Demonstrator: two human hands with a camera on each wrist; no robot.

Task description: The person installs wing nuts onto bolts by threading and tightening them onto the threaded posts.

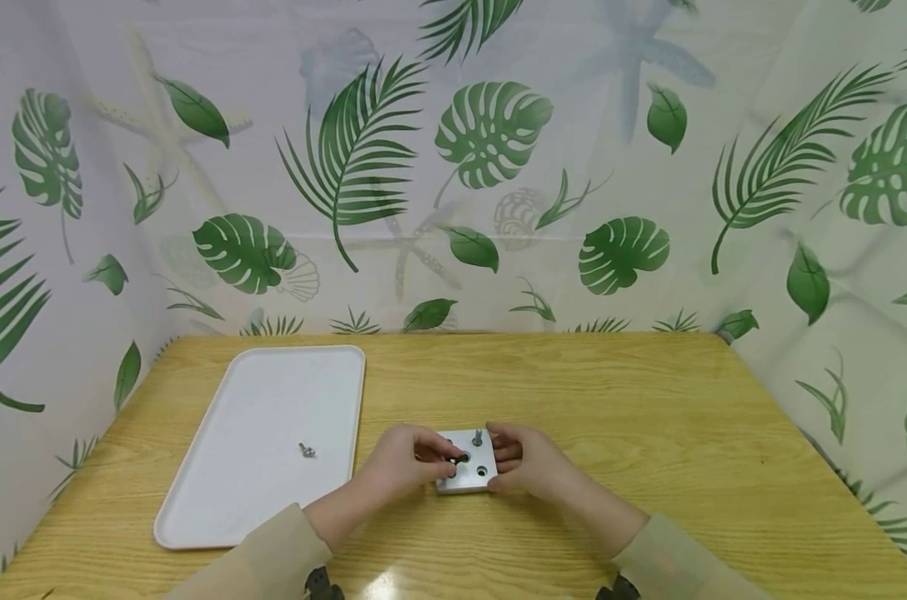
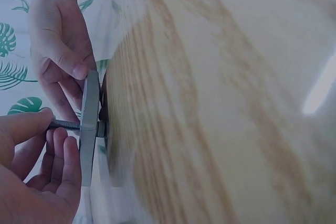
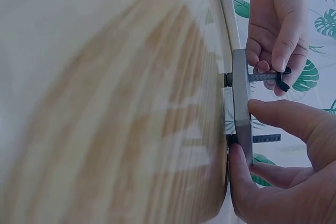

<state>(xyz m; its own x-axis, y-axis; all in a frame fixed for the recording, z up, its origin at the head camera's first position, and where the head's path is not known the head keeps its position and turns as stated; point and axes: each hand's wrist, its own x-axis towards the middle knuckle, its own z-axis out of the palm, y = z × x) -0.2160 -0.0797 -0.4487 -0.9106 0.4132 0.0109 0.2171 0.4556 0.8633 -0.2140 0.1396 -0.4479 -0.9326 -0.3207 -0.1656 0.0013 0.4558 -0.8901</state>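
Your white rectangular plastic tray point(image 1: 258, 442) at the bench's left edge holds one small metal bolt point(image 1: 307, 451). Near the front edge, your right hand point(image 1: 532, 463) grips the square grey metal plate point(image 1: 472, 477) — its threaded bolts point(image 3: 266, 138) stand upright — while your left hand point(image 1: 404, 463) pinches a black nut point(image 3: 282, 82).

The square plate point(image 1: 468, 472) is matt grey metal with smooth faces, its 2 threaded bolts point(image 3: 266, 138) dull steel, lying on a light, grained wooden table point(image 1: 611, 400) beside a smooth white plastic tray point(image 1: 258, 433), backed by a printed, faintly glossy sheet point(image 1: 498, 125).
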